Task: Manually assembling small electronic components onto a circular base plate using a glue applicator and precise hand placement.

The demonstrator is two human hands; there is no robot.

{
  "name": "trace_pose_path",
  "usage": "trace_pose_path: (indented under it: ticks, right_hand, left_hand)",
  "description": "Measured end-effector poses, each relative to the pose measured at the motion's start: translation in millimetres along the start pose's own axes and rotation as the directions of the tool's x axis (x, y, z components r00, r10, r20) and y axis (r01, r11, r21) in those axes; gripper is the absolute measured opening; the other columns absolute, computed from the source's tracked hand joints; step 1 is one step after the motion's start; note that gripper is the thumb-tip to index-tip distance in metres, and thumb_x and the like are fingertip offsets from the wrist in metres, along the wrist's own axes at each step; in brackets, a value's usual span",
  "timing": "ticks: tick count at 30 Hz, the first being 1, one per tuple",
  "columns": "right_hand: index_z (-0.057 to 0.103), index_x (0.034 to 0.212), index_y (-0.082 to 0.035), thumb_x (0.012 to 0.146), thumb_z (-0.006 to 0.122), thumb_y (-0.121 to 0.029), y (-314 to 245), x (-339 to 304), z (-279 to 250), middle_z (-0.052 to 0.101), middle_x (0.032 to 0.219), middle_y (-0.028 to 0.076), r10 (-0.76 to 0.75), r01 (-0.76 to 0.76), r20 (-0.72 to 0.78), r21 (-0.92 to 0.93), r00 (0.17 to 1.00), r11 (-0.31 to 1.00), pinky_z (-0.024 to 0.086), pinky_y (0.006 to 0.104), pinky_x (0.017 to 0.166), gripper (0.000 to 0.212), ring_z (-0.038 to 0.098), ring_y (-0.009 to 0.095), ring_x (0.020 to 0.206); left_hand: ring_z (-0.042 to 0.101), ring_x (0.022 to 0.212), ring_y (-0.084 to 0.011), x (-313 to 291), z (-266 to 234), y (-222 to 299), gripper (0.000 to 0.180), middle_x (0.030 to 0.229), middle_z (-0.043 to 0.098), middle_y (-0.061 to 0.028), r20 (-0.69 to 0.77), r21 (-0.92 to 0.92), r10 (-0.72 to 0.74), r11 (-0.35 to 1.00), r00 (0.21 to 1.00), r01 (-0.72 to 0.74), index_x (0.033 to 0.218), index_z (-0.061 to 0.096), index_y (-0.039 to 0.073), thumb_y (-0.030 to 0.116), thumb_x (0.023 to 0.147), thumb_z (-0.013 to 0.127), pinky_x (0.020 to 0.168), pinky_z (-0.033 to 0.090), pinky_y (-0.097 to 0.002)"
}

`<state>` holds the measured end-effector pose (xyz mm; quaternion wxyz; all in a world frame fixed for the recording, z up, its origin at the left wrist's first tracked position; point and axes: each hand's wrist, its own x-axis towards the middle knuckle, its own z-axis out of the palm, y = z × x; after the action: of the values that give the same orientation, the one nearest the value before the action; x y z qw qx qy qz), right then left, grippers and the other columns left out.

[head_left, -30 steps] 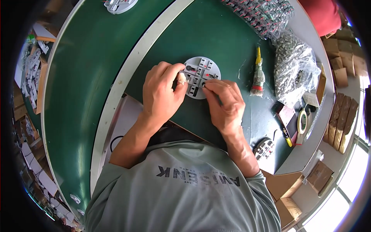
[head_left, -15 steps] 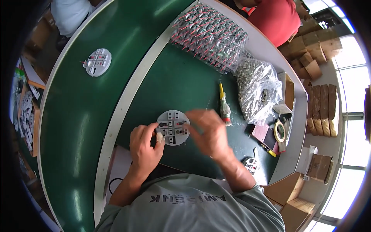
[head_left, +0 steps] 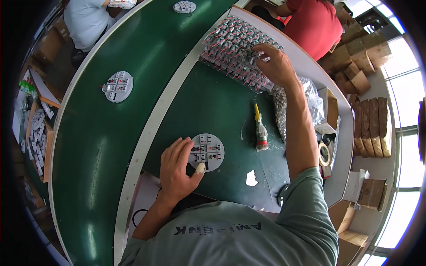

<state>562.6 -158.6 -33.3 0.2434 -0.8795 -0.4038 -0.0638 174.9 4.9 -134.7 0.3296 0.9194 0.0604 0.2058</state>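
A round light-grey disc (head_left: 207, 148) with small block-like parts fixed on it lies on the green table before me. My left hand (head_left: 176, 172) rests at its left side, fingers stretched out and thumb apart at the lower edge; the thumb tip has a whitish cover. My right hand (head_left: 276, 66) reaches far forward over a bed of small dark parts with red sticks (head_left: 230, 42), packed in rows in clear plastic. Its fingertips are bent together among these parts; whatever lies between them is too small to make out.
A clear bag of small metallic parts (head_left: 280, 111) lies partly behind my right forearm. Nearby are a slim yellow-tipped tool (head_left: 261, 131), a white scrap (head_left: 251, 178) and a tape roll (head_left: 325, 154). Similar discs (head_left: 119, 86) sit on the green strip at left. Two people sit across.
My right hand has moved from beside the disc up to the rows of red-stick parts. My left hand stays by the disc. Another disc has come into view on the strip.
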Motion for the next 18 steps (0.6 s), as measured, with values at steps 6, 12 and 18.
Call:
trace_pose_path:
  ticks: [6, 12, 18]
  right_hand:
    - [0.075, 0.126, -0.006, 0.089, 0.066, -0.001, 14, 15, -14, 0.071, 0.136, 0.015, -0.174, 0.18, 0.133, -0.04, 0.976, 0.983, 0.059, 0.0446, 0.101, 0.038, 0.073, 0.037, 0.112]
    - [0.076, 0.128, -0.009, 0.098, 0.071, -0.006, 21, 22, -13, 0.071, 0.138, 0.013, -0.381, 0.426, 0.211, -0.24, 0.9, 0.873, 0.061, 0.0396, 0.091, 0.03, 0.076, 0.032, 0.106]
    - [0.08, 0.113, -0.004, 0.098, 0.076, -0.007, -3, -8, -19, 0.077, 0.122, 0.014, -0.363, 0.366, -0.207, -0.026, 0.909, 0.93, 0.06, 0.0373, 0.085, 0.016, 0.077, 0.032, 0.1]
  left_hand:
    - [0.058, 0.14, -0.0387, 2, 2, -1, 0.066, 0.148, 0.064, -0.0179, 0.001, 0.01, 0.023, 1.0, 1.0, -0.023, 0.146, 0.061, -0.001, 0.027, 0.088, 0.078, 0.119, 0.041, -0.0527]
    - [0.06, 0.138, -0.0375, -2, 2, 2, 0.064, 0.146, 0.066, -0.0162, -0.01, 0.024, 0.019, 1.0, 1.0, -0.019, 0.143, 0.063, 0.0, 0.027, 0.087, 0.08, 0.116, 0.043, -0.0519]
    - [0.06, 0.137, -0.0376, -1, 3, 1, 0.065, 0.145, 0.066, -0.016, -0.003, 0.029, 0.019, 0.999, 1.0, -0.019, 0.143, 0.063, 0.0, 0.03, 0.088, 0.08, 0.115, 0.043, -0.0517]
